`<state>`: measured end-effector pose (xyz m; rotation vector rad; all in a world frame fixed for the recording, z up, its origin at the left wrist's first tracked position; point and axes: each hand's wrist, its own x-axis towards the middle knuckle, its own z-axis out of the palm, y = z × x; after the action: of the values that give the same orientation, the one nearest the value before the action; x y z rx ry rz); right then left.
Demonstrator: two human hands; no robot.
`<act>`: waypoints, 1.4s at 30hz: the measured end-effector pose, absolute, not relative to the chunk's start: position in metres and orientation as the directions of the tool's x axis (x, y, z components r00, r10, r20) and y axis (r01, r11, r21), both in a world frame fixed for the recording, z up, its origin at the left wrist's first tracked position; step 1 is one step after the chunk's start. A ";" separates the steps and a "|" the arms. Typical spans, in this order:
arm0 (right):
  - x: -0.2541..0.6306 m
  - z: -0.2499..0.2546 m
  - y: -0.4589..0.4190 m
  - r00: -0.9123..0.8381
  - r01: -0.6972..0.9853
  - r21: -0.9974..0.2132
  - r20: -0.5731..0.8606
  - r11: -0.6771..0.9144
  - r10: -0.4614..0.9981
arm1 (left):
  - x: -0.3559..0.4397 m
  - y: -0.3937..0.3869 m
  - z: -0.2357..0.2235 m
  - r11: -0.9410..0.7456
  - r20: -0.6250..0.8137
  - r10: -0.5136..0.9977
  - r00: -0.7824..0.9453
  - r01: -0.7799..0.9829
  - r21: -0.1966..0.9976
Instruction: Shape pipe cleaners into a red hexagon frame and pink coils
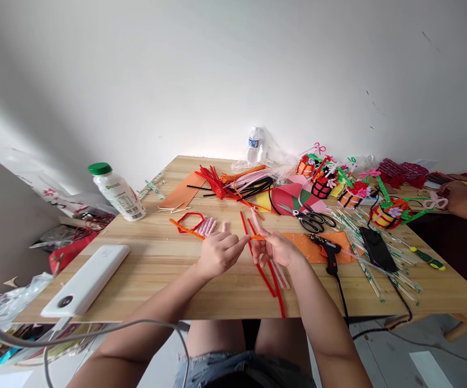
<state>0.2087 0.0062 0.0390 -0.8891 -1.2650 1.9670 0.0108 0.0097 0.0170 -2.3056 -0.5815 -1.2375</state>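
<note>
An orange pipe cleaner [185, 229] is held over the near middle of the table [152, 285], its free end pointing left past a red six-sided ring [193, 213]. It is pinched by the left hand [221, 254], whose fingers are closed on it, and its right part is gripped between the thumb and fingers of the right hand [281, 249], just beside the left. Short pink coils [208, 226] are laid in a row between the ring and the left hand. Below and between the hands, red pipe cleaners [265, 275] are spread toward the near edge; whether any pink strand beside the right fingers is also held cannot be told. To the right, a black glue gun [329, 249] is rested on an orange sheet [296, 241], with black-handled scissors [316, 222] placed beyond it. Farther right, a dark phone [378, 249] is laid over thin wrapped sticks, near a green-handled screwdriver [428, 259]. Flower-topped baskets [354, 194] are lined up on the far right. On the left, a green-capped bottle [119, 194] is stood beyond a white power bank [86, 280].
</note>
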 end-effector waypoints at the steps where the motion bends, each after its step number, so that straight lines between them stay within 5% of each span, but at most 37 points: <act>1: 0.208 0.039 0.005 -0.598 -0.144 -0.927 -0.198 -0.347 0.777 | 0.011 0.009 0.017 -0.805 0.836 0.137 0.532 0.552 -0.218; 4: 0.204 0.038 0.002 -0.571 -0.152 -0.964 -0.094 -0.217 0.816 | 0.011 0.008 0.017 -0.803 0.824 0.123 0.553 0.543 -0.245; 8: 0.205 0.038 -0.002 -0.459 0.055 -0.976 0.164 0.212 0.873 | 0.014 0.007 0.019 -0.828 0.823 0.189 0.536 0.537 -0.160; 11: 0.206 0.037 -0.001 -0.426 0.296 -0.742 0.461 0.601 0.779 | 0.015 0.007 0.020 -0.847 0.799 0.299 0.522 0.530 -0.029; 14: 0.206 0.035 0.002 -0.476 0.354 -0.520 0.615 0.777 0.628 | 0.015 0.008 0.021 -0.846 0.780 0.374 0.502 0.530 0.064; 22: 0.206 0.030 0.005 -0.565 0.403 -0.147 0.736 0.903 0.372 | 0.013 0.007 0.025 -0.795 0.653 0.600 0.462 0.431 0.427; 25: 0.201 0.023 0.007 -0.316 0.409 -0.392 0.787 0.824 0.530 | 0.013 0.008 0.021 -0.821 0.767 0.529 0.362 0.448 0.354; 28: 0.195 0.022 0.009 -0.075 0.128 -0.862 0.484 0.490 0.872 | 0.013 0.010 0.018 -0.823 0.902 0.303 0.308 0.562 0.084; 31: 0.193 0.026 0.007 -0.312 -0.169 -0.985 0.081 0.028 0.947 | 0.013 0.011 0.018 -0.751 0.904 0.139 0.404 0.638 -0.170; 33: 0.193 0.029 0.005 -0.437 -0.199 -0.977 0.017 -0.078 0.899 | 0.013 0.010 0.019 -0.727 0.876 0.094 0.474 0.634 -0.265; 35: 0.194 0.029 0.003 -0.418 -0.169 -0.986 0.077 0.006 0.905 | 0.013 0.009 0.020 -0.727 0.863 0.086 0.498 0.624 -0.288; 38: 0.197 0.029 0.004 -0.283 0.012 -0.920 0.374 0.393 0.883 | 0.014 0.008 0.021 -0.765 0.871 0.171 0.461 0.619 -0.178; 42: 0.204 0.031 0.007 -0.344 0.249 -0.477 0.770 0.843 0.538 | 0.013 0.006 0.026 -0.855 0.803 0.418 0.424 0.483 0.190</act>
<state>0.2036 0.0074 0.0307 -0.5846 -1.9380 0.3338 0.0126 0.0059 0.0264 -2.5924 -0.8213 -1.4304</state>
